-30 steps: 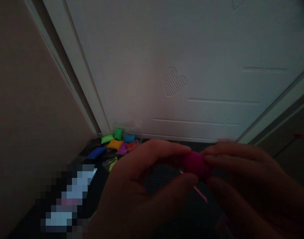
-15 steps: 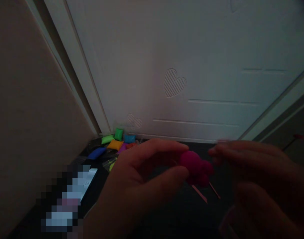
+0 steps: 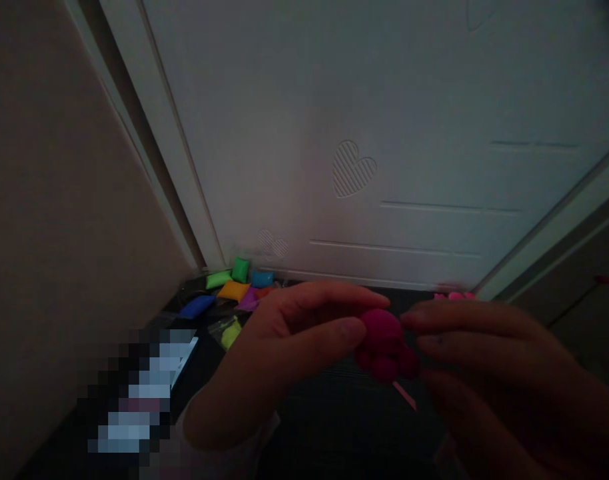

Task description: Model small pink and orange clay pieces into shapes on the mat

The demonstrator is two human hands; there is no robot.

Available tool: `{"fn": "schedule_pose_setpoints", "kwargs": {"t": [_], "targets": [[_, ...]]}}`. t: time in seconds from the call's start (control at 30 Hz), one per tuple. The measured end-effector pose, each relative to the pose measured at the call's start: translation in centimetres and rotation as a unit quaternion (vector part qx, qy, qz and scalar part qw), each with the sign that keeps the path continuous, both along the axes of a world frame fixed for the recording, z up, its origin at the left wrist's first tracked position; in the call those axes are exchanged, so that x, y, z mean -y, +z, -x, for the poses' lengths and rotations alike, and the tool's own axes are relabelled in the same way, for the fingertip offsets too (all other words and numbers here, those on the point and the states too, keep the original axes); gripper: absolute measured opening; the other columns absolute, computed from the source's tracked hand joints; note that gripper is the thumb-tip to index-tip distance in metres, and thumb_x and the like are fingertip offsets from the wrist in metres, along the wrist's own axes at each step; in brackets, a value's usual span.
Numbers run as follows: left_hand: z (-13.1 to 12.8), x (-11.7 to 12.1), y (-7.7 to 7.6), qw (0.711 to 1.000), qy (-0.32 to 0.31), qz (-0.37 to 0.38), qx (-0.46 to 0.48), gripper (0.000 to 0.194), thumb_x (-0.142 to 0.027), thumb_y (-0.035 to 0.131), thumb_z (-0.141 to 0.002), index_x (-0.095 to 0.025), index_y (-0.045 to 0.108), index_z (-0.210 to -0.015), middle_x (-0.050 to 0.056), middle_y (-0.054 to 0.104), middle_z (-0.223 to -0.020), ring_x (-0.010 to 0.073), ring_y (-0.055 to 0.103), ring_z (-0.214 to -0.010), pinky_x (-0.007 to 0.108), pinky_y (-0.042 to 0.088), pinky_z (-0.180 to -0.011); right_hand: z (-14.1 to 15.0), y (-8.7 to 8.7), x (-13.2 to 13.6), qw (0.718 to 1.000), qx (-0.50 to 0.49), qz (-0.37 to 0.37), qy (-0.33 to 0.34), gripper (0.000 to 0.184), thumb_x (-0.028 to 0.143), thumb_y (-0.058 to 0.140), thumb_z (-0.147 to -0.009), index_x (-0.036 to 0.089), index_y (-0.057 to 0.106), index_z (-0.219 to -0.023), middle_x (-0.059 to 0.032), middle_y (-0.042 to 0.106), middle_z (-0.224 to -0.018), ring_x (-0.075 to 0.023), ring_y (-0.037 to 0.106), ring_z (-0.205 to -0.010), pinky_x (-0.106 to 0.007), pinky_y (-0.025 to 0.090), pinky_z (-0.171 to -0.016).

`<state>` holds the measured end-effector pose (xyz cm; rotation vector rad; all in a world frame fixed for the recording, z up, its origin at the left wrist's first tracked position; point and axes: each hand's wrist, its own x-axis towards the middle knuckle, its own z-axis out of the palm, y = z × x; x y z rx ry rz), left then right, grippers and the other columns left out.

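Magenta lump turned, right hand brought back beside it

Since half a second ago, the right hand (image 3: 514, 373) has moved in towards the magenta lump (image 3: 382, 337), and the lump has turned, its rounded knobs now facing lower.

Largest is the white door-like panel (image 3: 264, 147) at 12 o'clock, embossed with hearts and grooves. A brownish wall (image 3: 49, 220) fills 9 to 10 o'clock. Below runs the dark surface (image 3: 329, 427), its near part lost in shadow.

At 4 o'clock the right hand's fingers and thumb stand parted; contact with the lump cannot be told. At 6 o'clock the left hand (image 3: 299, 340) has its grip pinching the lump, thumb in front, and covers part of the surface behind it.

A device with a lit screen (image 3: 144, 387) lies at 8 o'clock, pixelated, so any writing there is unreadable. Also towards 8 o'clock, farther back, are coloured packets (image 3: 233, 291) in green, orange, blue and purple; the left hand cuts off the reddish one. The lump sits near 5 o'clock, held above the surface. Pink pieces (image 3: 457, 296) show at about half past three, partly hidden behind the right hand. Smallest, a pink strip (image 3: 405, 396) shows just below the lump, its upper end covered.
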<state>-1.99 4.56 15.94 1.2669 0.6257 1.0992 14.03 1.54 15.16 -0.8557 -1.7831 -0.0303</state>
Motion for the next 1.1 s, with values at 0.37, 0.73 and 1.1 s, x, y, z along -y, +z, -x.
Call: {"fn": "schedule_pose_setpoints", "kwargs": {"t": [0.37,0.73,1.1], "targets": [[0.2,0.4,0.3,0.998,0.029,-0.047,-0.038,0.017,-0.021,0.059,-0.068,-0.02,0.065,-0.084,0.003,0.066,-0.078,0.015,0.06,-0.07,0.023,0.049,-0.061,0.8,-0.3,0.1,0.998,-0.035,0.028,-0.039,0.009,0.027,0.056,-0.07,0.027,0.059,-0.078,0.0002,0.063,-0.077,-0.0152,0.06,-0.069,-0.025,0.051,-0.059],[0.4,0.5,0.9,0.998,0.016,-0.046,-0.051,0.016,-0.016,0.059,-0.067,-0.021,0.065,-0.082,0.001,0.066,-0.079,0.015,0.06,-0.072,0.023,0.049,-0.063,0.5,-0.2,0.1,0.998,-0.023,0.026,-0.048,0.008,0.029,0.054,-0.071,0.027,0.06,-0.077,0.0005,0.064,-0.078,-0.0152,0.061,-0.07,-0.024,0.051,-0.06],[0.3,0.4,0.7,0.999,0.009,-0.04,-0.03,0.017,-0.017,0.058,-0.068,-0.021,0.065,-0.083,0.001,0.066,-0.079,0.0146,0.06,-0.072,0.022,0.048,-0.063,-0.3,0.3,0.3,1.0,0.016,0.026,0.004,0.018,0.018,0.056,-0.068,0.027,0.059,-0.084,-0.0006,0.064,-0.082,-0.0164,0.062,-0.072,-0.024,0.052,-0.058]]}}
